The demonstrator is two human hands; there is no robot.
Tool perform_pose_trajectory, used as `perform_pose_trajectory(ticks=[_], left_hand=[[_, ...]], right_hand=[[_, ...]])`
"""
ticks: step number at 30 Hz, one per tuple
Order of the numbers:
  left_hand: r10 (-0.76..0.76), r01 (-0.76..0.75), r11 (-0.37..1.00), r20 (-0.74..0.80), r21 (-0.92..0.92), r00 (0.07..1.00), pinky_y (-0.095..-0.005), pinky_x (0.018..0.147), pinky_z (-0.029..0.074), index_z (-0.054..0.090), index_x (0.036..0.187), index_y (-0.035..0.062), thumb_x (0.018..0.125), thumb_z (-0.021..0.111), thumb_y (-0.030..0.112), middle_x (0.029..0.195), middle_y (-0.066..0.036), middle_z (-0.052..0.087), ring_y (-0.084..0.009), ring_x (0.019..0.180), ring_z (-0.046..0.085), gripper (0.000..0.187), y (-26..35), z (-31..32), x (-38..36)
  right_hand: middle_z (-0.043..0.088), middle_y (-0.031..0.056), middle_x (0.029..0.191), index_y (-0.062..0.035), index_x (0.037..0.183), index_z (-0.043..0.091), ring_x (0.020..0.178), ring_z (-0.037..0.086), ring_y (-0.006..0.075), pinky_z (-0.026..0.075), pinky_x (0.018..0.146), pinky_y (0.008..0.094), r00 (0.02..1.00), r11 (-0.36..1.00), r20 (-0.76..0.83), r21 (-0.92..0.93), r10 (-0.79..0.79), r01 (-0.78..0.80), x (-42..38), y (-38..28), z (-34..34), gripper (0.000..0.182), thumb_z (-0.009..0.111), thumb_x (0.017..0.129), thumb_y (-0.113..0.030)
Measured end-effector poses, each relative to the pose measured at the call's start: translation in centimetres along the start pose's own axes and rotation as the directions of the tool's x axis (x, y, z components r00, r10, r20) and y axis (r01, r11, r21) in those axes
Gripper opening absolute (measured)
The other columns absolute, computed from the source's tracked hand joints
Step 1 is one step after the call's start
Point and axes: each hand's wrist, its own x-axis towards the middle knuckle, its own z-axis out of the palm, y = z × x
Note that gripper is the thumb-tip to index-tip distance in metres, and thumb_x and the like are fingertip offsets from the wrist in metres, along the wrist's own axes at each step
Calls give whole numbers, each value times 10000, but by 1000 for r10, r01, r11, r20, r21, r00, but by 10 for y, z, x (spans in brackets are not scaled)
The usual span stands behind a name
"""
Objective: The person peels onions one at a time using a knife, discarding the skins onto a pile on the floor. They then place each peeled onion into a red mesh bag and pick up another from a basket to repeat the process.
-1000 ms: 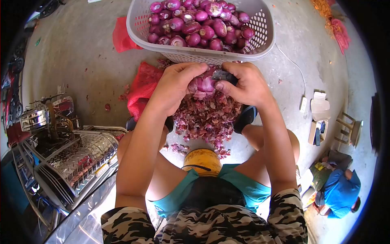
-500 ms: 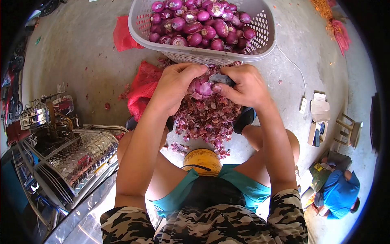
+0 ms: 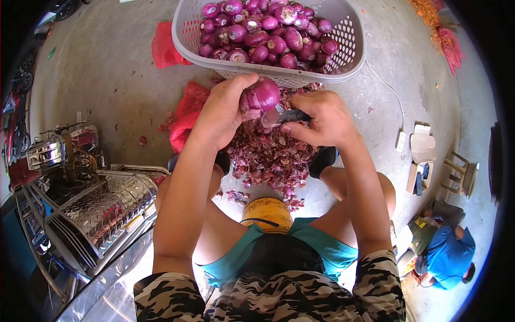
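Observation:
My left hand (image 3: 226, 107) is closed around a red onion (image 3: 263, 95), whose smooth purple side faces up while looser skin shows at its lower edge. In my right hand (image 3: 323, 119) is a small knife (image 3: 292, 116) with a dark handle, its short blade pointing left just below the onion. Under both hands a heap of onion skins (image 3: 273, 155) covers the floor between my feet. Just beyond the hands stands a grey perforated basket (image 3: 351, 51) holding many purple onions (image 3: 257, 38).
Red mesh bags (image 3: 185, 129) lie left of the skins. A yellow bucket (image 3: 266, 210) stands between my legs. Metal-framed equipment (image 3: 102, 209) fills the left side. At right are a power strip (image 3: 401, 140), an open carton (image 3: 422, 150), a wooden stool (image 3: 461, 174) and a person in blue (image 3: 448, 255).
The onion has turned and lifted slightly, showing a smooth side where loose skin faced up. My right hand and the knife have drawn apart from it, a little lower.

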Motion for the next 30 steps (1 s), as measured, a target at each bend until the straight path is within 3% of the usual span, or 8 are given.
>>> perform_pose_trajectory(ticks=[6, 9, 10, 13, 16, 19, 22, 30], left_hand=[[15, -5, 991, 74, -136, 997, -310, 770, 521, 550, 1119, 38, 899, 572, 280, 1012, -99, 644, -171, 865, 634, 328, 0, -7, 3], [32, -6, 982, 135, -187, 990, -354, 864, 516, 535, 1156, 30, 916, 560, 265, 1062, -108, 632, -195, 941, 627, 337, -2, -8, 5], [34, -1, 976, 148, -219, 988, -352, 870, 511, 548, 1137, 35, 913, 564, 251, 1056, -97, 634, -188, 936, 627, 312, -1, -7, 4], [43, 11, 960, 186, -279, 982, -350, 883, 501, 569, 1107, 42, 911, 569, 219, 1052, -74, 636, -174, 943, 625, 263, 2, -1, 0], [61, -1, 965, 222, -261, 973, -363, 908, 493, 543, 1148, 30, 921, 545, 205, 1089, -86, 623, -184, 991, 614, 287, 0, -2, 2], [79, -21, 974, 254, -225, 964, -384, 946, 482, 505, 1202, 11, 928, 519, 187, 1131, -109, 604, -202, 1028, 602, 326, -3, -3, 4], [91, -37, 978, 264, -204, 960, -374, 936, 485, 500, 1208, 5, 917, 527, 157, 1140, -106, 599, -194, 1030, 600, 330, -4, -2, 3], [45, -23, 998, 351, -66, 935, -344, 899, 493, 442, 1283, -18, 885, 558, 85, 1139, -104, 596, -191, 1012, 606, 427, 1, -3, -1]], right_hand=[[574, 187, 627, -12, 779, 580, 624, 578, 395, 456, 568, 452, 995, 997, 73, -23, 75, -74, -3, 4, 3, 437, 668, 757, -439], [579, 199, 684, 1, 847, 580, 673, 576, 407, 467, 596, 436, 973, 987, -180, 85, 147, -133, -5, 5, -1, 450, 680, 760, -429], [607, 204, 800, 6, 986, 584, 754, 604, 391, 493, 668, 404, 969, 977, -164, 136, 187, -165, -5, 6, -5, 499, 710, 742, -412], [630, 188, 896, 7, 1102, 564, 828, 627, 366, 503, 733, 386, 915, 966, -325, 175, 237, -188, -6, 8, 3, 587, 754, 708, -385], [651, 152, 952, 4, 1173, 537, 846, 644, 284, 504, 772, 351, 867, 958, -464, 284, 182, -49, 7, -3, 10, 601, 789, 702, -272], [662, 89, 941, 2, 1135, 568, 819, 627, 160, 496, 740, 287, 866, 854, -438, 520, 241, 26, 9, -1, 23, 453, 763, 750, -137], [658, 24, 904, -3, 1072, 602, 797, 577, 63, 477, 710, 227, 855, 678, -278, 726, 438, -112, 3, -6, 22, 303, 713, 795, -55], [640, -10, 816, -11, 1006, 622, 659, 518, 22, 427, 577, 191, 824, 606, -259, 786, 505, -124, 5, -3, 19, 209, 691, 814, -54]])
